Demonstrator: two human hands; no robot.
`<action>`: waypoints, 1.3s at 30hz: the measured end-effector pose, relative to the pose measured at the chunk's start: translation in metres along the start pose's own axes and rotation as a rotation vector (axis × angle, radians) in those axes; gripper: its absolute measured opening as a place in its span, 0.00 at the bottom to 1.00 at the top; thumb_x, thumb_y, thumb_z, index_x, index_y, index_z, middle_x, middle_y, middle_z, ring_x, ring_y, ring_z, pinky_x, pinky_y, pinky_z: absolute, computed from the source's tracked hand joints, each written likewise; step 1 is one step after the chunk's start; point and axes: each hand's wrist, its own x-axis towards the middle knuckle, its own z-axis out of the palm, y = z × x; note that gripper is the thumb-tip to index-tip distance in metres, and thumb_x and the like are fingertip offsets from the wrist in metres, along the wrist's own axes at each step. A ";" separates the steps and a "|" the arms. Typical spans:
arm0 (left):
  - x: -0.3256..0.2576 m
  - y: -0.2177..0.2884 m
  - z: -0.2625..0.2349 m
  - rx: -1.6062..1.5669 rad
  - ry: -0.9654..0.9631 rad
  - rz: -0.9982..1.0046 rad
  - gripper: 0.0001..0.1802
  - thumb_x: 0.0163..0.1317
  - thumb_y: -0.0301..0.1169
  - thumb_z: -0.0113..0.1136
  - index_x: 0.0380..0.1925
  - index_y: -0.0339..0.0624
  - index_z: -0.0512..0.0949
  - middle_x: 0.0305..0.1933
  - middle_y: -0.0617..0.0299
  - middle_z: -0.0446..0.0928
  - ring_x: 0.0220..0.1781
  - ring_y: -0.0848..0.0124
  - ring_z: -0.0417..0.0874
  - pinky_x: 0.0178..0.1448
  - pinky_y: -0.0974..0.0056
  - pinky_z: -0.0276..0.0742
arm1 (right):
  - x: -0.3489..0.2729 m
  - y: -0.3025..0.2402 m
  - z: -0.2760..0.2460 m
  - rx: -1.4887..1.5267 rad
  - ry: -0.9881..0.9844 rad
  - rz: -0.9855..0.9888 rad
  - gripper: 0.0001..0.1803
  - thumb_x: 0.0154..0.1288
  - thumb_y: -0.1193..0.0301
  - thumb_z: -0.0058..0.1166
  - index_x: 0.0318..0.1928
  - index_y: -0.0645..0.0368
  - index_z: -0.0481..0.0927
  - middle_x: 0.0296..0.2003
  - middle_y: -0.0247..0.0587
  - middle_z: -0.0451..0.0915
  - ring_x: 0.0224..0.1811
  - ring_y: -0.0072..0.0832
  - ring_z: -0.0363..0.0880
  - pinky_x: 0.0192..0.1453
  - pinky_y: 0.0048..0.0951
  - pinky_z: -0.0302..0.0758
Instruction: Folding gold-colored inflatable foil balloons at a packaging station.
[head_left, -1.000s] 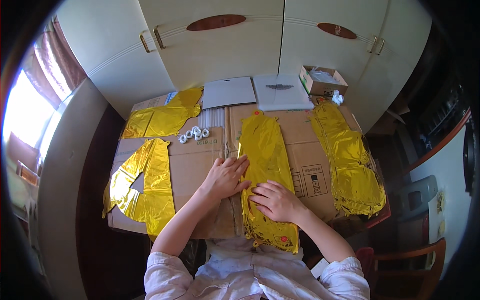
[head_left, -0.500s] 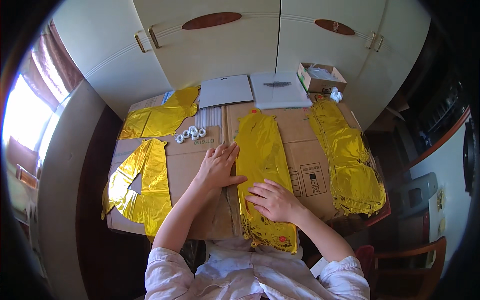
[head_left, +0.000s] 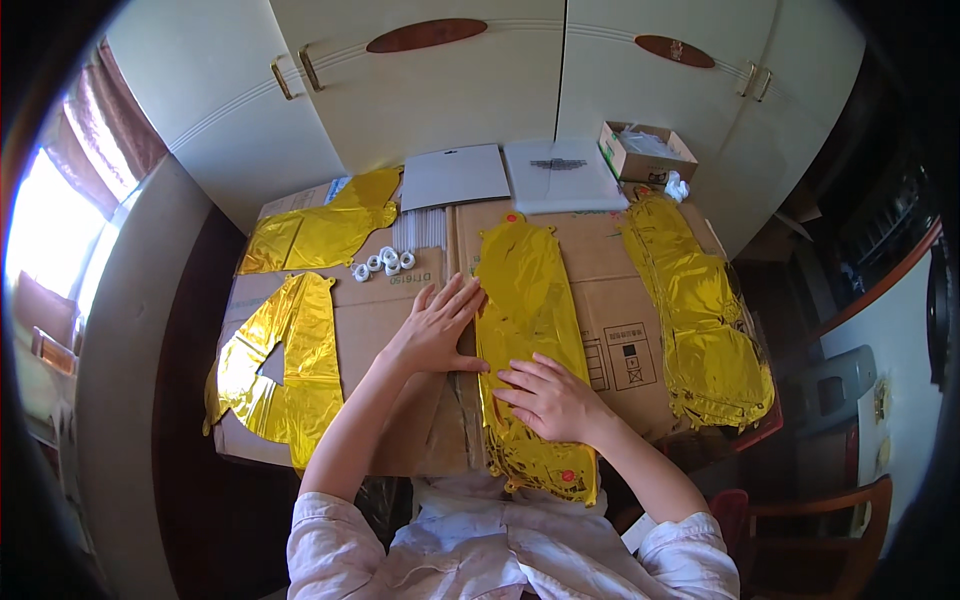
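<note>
A long flat gold foil balloon [head_left: 525,300] lies down the middle of a table covered with brown cardboard [head_left: 620,320]. My left hand [head_left: 435,330] rests flat, fingers spread, on the cardboard against the balloon's left edge. My right hand [head_left: 545,398] presses flat on the balloon's lower half. Neither hand grips anything.
More gold foil balloons lie at the right [head_left: 705,320], far left [head_left: 320,230] and near left [head_left: 285,365]. Small white rolls [head_left: 385,263] sit behind my left hand. Two white sheets [head_left: 505,175] and a small open carton [head_left: 645,150] stand at the back, before white cupboard doors.
My left hand has slid forward along the balloon's left edge. My right hand stays on the balloon, shifted slightly.
</note>
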 end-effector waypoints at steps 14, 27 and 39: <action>-0.004 0.005 0.001 -0.030 -0.031 0.058 0.63 0.46 0.73 0.59 0.74 0.43 0.53 0.78 0.51 0.52 0.81 0.53 0.44 0.78 0.40 0.39 | -0.001 -0.005 -0.006 -0.060 0.095 0.036 0.14 0.61 0.63 0.59 0.47 0.46 0.85 0.54 0.33 0.81 0.63 0.31 0.74 0.72 0.52 0.59; 0.000 0.010 -0.010 -0.062 -0.101 -0.001 0.72 0.35 0.73 0.66 0.73 0.35 0.52 0.77 0.49 0.52 0.79 0.46 0.44 0.79 0.42 0.39 | 0.000 -0.011 -0.015 -0.111 -0.016 0.057 0.17 0.62 0.61 0.58 0.51 0.47 0.84 0.57 0.34 0.78 0.65 0.32 0.71 0.73 0.51 0.58; 0.002 0.009 -0.005 -0.031 -0.094 0.004 0.70 0.37 0.72 0.65 0.73 0.35 0.53 0.77 0.49 0.52 0.79 0.49 0.46 0.79 0.42 0.40 | 0.007 -0.014 0.001 -0.027 -0.140 -0.149 0.20 0.66 0.58 0.54 0.58 0.41 0.79 0.65 0.30 0.72 0.71 0.35 0.63 0.73 0.49 0.60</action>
